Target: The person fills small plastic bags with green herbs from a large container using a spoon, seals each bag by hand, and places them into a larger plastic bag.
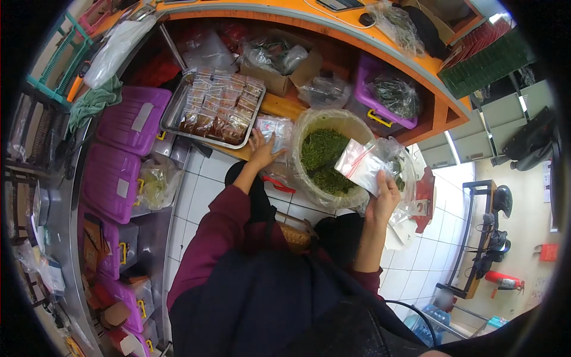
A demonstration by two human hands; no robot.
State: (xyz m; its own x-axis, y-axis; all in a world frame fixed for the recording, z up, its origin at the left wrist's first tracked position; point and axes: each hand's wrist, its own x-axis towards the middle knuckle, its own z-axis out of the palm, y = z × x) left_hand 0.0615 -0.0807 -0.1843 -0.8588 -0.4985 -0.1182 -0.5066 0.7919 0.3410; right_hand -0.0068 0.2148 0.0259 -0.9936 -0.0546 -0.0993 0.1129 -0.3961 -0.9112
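Note:
My right hand (383, 199) is closed on a small stack of clear plastic bags (361, 165) with a red strip, held over the right side of a lined tub (295, 160). Chopped green leaves (324, 156) lie in the tub. To the left, my left hand (262, 150) has its fingers spread on the near edge of a clear plastic packet (275, 132), beside a metal tray (254, 122). Rows of filled packets (217, 101) with reddish-brown contents fill that tray.
Purple-lidded boxes (132, 119) stand at the left. Behind the tub are a cardboard box (306, 65) and a purple crate (363, 89) under an orange counter (285, 13). A plastic bag (404, 166) touches the tub's right side. A fire extinguisher (504, 280) hangs far right.

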